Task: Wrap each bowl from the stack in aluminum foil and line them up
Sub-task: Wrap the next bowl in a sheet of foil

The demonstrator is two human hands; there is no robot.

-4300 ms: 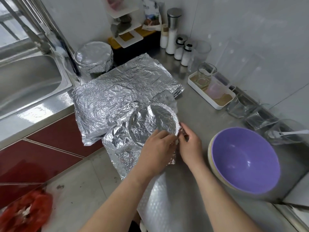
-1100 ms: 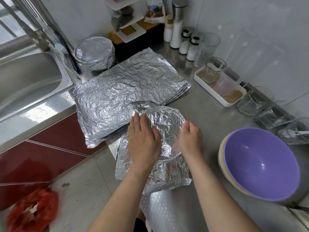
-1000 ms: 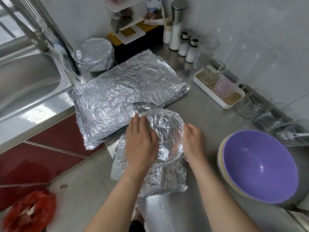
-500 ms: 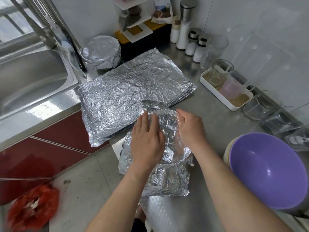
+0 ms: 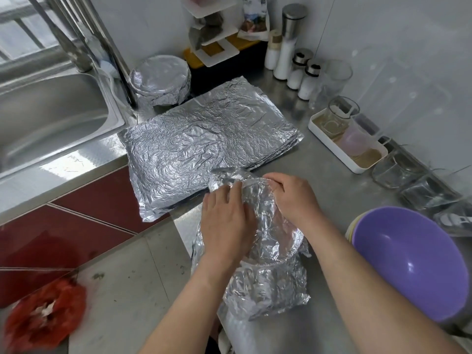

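Currently both hands are on the foil-covered bowl (image 5: pixel 265 226), which sits on the table (image 5: pixel 332 180) near its front edge, directly between them. The left hand (image 5: pixel 224 223) lies palm down on the bowl's left side, its fingers nearly straight and close together, pressing the crinkled foil flat without grasping anything. The right hand (image 5: pixel 293 198) is on the far right part of the rim, its fingers bent over the edge and curled onto the foil there. Loose foil (image 5: pixel 268 292) spreads in a ruffled skirt under the bowl, on the wrist side of both hands, touching the table. Just beyond the left hand's fingertips lies a flat pile of foil sheets (image 5: pixel 194 144), its near left corner hanging past the table's edge. Beyond that pile, well away from the hands, a wrapped bowl (image 5: pixel 161 80) stands beside the sink (image 5: pixel 51 118). Outside the right forearm, near it but apart, is the stack of bowls (image 5: pixel 408 267), the top one purple and bare. A white tray (image 5: pixel 333 149) holding glass cups sits beyond the right hand, toward the wall
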